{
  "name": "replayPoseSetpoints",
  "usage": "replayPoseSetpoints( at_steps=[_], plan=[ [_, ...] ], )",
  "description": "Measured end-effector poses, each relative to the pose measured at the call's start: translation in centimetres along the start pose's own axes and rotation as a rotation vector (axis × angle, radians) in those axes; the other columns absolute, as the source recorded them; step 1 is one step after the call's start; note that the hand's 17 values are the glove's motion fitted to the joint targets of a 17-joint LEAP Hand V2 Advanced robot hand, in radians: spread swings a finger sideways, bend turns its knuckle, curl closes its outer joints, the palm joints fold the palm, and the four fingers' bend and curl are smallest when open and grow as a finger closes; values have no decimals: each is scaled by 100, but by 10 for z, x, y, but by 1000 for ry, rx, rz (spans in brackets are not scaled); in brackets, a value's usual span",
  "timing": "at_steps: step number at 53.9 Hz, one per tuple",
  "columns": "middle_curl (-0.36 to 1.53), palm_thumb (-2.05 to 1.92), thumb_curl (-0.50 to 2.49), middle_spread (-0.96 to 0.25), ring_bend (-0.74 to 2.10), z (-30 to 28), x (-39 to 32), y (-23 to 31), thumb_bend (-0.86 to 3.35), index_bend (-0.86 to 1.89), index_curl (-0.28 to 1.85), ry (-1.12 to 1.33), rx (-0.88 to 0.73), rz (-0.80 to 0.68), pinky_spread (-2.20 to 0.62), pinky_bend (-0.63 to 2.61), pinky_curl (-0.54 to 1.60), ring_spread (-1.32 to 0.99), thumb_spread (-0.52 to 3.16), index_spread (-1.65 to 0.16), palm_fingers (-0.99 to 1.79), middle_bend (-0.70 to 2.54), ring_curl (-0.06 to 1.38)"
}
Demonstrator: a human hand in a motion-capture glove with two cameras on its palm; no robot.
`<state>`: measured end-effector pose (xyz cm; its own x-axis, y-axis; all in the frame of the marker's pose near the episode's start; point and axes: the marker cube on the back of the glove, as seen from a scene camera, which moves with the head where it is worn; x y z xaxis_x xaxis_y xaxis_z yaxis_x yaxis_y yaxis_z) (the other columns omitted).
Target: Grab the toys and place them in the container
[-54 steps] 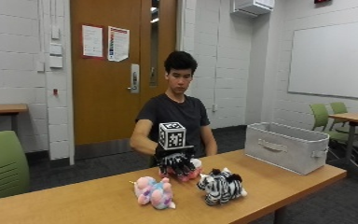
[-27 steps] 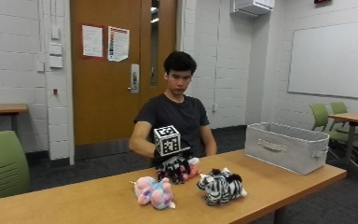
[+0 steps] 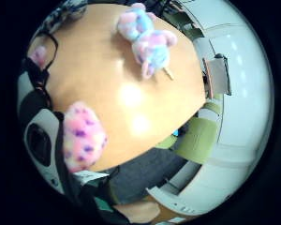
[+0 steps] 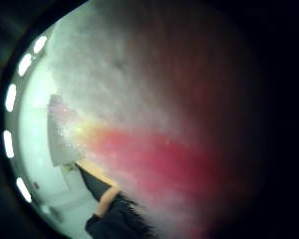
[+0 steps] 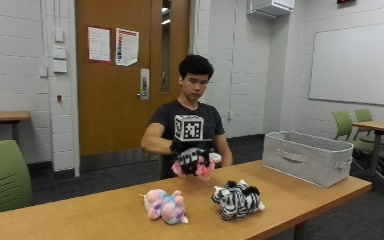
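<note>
Gloved right hand [image 5: 191, 155] clutching a pink plush toy [image 5: 202, 169] above the table [image 5: 298, 192], orientation unclear.

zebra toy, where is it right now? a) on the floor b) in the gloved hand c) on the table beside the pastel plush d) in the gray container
c: the zebra toy stands on the table next to the pastel plush, while the gloved right hand holds a pink toy above them.
</note>
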<state>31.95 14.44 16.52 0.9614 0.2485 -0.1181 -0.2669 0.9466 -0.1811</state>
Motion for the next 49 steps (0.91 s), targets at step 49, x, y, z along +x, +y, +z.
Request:
replayPoseSetpoints(
  at_steps=[49],
  plan=[
    [69, 77, 83, -49, 132, -264, -450, -6, 17, 7, -3, -87, 197, -335, -48, 98, 40, -40, 71, -37, 96, 56, 52]
  ],
)
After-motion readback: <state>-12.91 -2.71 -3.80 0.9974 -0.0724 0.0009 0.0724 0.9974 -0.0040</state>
